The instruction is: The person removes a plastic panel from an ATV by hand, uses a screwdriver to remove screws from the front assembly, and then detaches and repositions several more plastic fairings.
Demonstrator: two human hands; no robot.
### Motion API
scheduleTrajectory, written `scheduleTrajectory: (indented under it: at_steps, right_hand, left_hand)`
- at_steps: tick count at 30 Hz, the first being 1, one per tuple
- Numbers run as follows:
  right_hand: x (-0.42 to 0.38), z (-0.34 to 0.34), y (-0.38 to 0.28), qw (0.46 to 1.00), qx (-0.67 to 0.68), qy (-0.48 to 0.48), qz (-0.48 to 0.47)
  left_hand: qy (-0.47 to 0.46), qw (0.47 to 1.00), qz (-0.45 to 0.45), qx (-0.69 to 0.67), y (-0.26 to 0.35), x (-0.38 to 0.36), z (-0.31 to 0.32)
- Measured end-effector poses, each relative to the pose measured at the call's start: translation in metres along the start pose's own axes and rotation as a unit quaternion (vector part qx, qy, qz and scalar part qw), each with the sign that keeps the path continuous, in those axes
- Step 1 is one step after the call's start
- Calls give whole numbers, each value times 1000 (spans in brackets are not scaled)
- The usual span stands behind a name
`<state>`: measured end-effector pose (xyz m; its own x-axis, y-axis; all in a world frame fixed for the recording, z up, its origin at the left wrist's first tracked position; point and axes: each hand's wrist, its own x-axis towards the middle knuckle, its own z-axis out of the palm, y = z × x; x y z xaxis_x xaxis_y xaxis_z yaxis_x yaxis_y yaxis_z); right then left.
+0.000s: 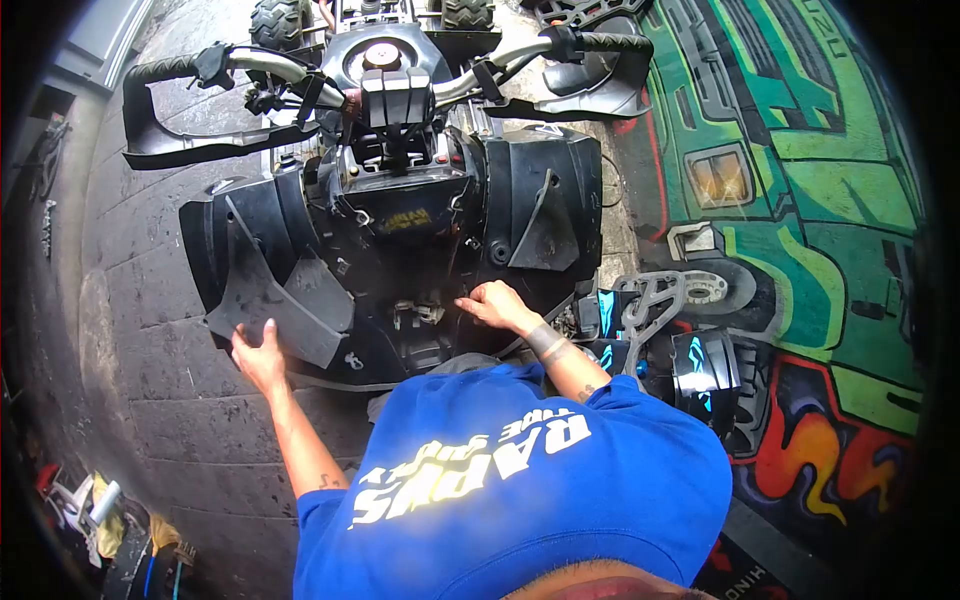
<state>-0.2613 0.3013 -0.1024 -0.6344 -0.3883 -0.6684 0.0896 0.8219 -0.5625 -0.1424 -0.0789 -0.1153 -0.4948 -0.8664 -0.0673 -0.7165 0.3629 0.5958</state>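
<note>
My left hand [260, 358] is at the lower edge of a grey plastic panel [270, 300], with the thumb on its face and the fingers at its outer corner. The panel lies over the black front fender [205, 245] of a quad bike and points up toward the handlebar. My right hand [497, 305] is by the middle of the black front bodywork [385, 265], its fingers curled together. Whatever the fingertips may hold is too small to make out. A smaller grey panel [545, 235] sits on the opposite fender.
The handlebar [500, 70] with black hand guards spans the far side. Metal and plastic parts [650, 310] lie to the right beside a painted green wall [800, 200]. Dark paved floor [150, 330] lies to the left, with a brush [165, 535] and other items lower left.
</note>
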Motion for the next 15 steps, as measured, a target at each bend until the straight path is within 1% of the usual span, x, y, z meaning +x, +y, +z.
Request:
scheduleTrajectory:
  at_steps: [1,2,3,5,7,9,11,12,13,15]
  right_hand:
    - [0,1,0,1000,3,1,2]
    - [0,2,1,998,-39,35,-24]
    - [-2,2,-1,993,-80,68,-47]
    - [-7,0,-1,993,-50,109,-8]
    - [-8,-4,1,988,-28,149,9]
    - [-8,-8,8,989,-16,147,8]
    - [-5,-9,11,992,-13,124,4]
    - [-6,-10,9,993,-8,121,11]
    - [-4,-9,11,992,-12,126,0]
    - [1,-4,20,989,14,146,-11]
  left_hand:
    - [8,999,42,6,-2,0,3]
    - [-13,1000,11,15,-4,1,2]
    - [-18,1000,19,17,3,3,-2]
    - [-39,998,18,43,12,2,-8]
    - [-43,997,39,42,12,5,-5]
    - [-33,994,83,58,11,9,-3]
    - [-22,994,78,69,16,12,-3]
    - [-20,994,91,64,17,13,-2]
    - [-16,993,102,61,15,16,-4]
    - [23,991,126,36,11,16,-4]
